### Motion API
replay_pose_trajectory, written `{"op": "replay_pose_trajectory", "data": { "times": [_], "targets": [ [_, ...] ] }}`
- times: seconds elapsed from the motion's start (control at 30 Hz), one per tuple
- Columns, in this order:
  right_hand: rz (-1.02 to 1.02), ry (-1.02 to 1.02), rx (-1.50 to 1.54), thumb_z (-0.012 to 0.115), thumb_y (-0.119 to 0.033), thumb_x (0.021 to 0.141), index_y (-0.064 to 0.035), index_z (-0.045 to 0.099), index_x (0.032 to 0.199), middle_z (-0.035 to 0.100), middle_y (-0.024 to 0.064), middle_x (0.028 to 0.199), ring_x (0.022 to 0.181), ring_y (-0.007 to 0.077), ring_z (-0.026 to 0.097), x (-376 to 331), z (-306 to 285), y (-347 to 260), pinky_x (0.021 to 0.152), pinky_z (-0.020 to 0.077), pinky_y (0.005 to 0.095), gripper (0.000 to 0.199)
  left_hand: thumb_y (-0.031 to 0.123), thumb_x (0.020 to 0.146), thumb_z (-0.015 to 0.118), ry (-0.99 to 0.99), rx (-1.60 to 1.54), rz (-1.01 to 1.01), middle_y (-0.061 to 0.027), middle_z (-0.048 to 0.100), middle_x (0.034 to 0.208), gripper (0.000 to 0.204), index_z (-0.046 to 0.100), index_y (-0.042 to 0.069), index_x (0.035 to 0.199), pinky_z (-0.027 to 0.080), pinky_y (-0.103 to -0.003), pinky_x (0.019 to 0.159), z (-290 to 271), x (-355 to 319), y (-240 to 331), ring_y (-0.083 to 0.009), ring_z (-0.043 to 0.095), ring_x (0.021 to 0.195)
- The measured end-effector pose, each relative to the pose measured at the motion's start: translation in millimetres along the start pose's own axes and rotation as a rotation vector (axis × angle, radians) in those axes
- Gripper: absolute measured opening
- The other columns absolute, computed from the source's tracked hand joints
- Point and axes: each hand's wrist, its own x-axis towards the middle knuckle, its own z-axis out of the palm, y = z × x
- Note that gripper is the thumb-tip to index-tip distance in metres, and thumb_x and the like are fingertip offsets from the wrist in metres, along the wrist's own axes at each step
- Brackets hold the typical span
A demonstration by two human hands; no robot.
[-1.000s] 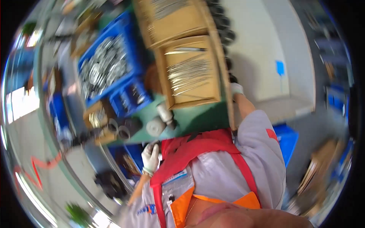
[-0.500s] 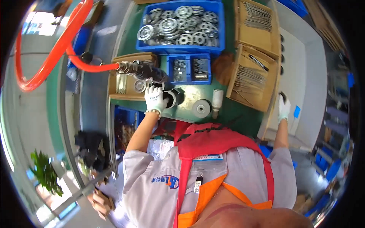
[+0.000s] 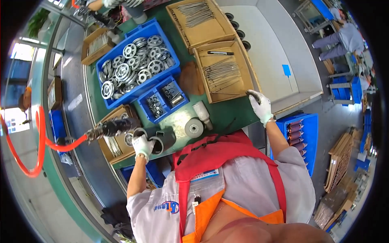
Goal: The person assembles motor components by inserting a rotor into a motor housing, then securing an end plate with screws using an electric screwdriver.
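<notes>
Black tube [image 3: 167, 137] opens toward your left hand [image 3: 142, 146]
Right hand [image 3: 261, 107] pinches dark piece [image 3: 253, 94] (left grip: I cannot tell).

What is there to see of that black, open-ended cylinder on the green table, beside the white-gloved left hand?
The black, smooth-looking cylinder has a wide round mouth with a paler grey rim and a dark hollow inside. Its material could be metal or plastic. The mouth faces the white-gloved left hand, whose thumb overlaps the rim in view; actual contact is unclear. It sits near the front edge of the green tabletop.
</notes>
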Motion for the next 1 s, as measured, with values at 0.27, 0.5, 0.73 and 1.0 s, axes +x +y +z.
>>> {"op": "replay_pose_trajectory", "data": {
  "times": [0.27,0.5,0.73,1.0],
  "targets": [
    [-0.233,-0.124,-0.265,0.062,-0.021,0.088,-0.0059,0.067,0.112,0.068,0.0153,0.111,0.108,0.0324,0.062,14,25,24,0.096,0.0477,0.0414,0.028,0.029,0.068,0.071,-0.104,-0.110,0.164,-0.0196,0.069,0.080,0.030,0.072,0.004,0.083,0.043,-0.045,0.087,-74,-35,62,-0.0364,0.063,0.086],
    [-0.222,-0.707,-0.680,0.060,-0.039,0.086,-0.0063,0.055,0.130,0.067,0.0145,0.111,0.107,0.0306,0.061,38,64,45,0.097,0.0427,0.0434,0.056,0.021,0.065,0.068,-0.063,-0.132,0.380,-0.0217,0.067,0.081,0.029,0.071,0.001,0.087,0.043,-0.044,0.090,-97,6,143,-0.0385,0.061,0.088],
    [-0.292,-0.250,-0.478,0.051,-0.034,0.096,-0.0112,0.046,0.139,0.049,0.0163,0.140,0.131,0.0343,0.043,193,93,53,0.112,0.0293,0.0467,0.050,0.022,0.062,0.072,-0.055,-0.085,0.511,-0.0189,0.068,0.084,0.038,0.071,0.003,0.095,0.040,-0.045,0.095,-127,34,225,-0.0378,0.061,0.092],
    [-0.326,-0.459,-0.800,0.048,-0.013,0.089,-0.0102,0.062,0.114,0.059,0.0112,0.117,0.112,0.0252,0.056,222,128,62,0.095,0.0434,0.0420,0.028,0.023,0.055,0.075,-0.096,0.051,0.560,-0.0192,0.066,0.082,0.039,0.068,0.001,0.086,0.041,-0.044,0.096,-154,50,279,-0.0372,0.061,0.094]
  ]
}}
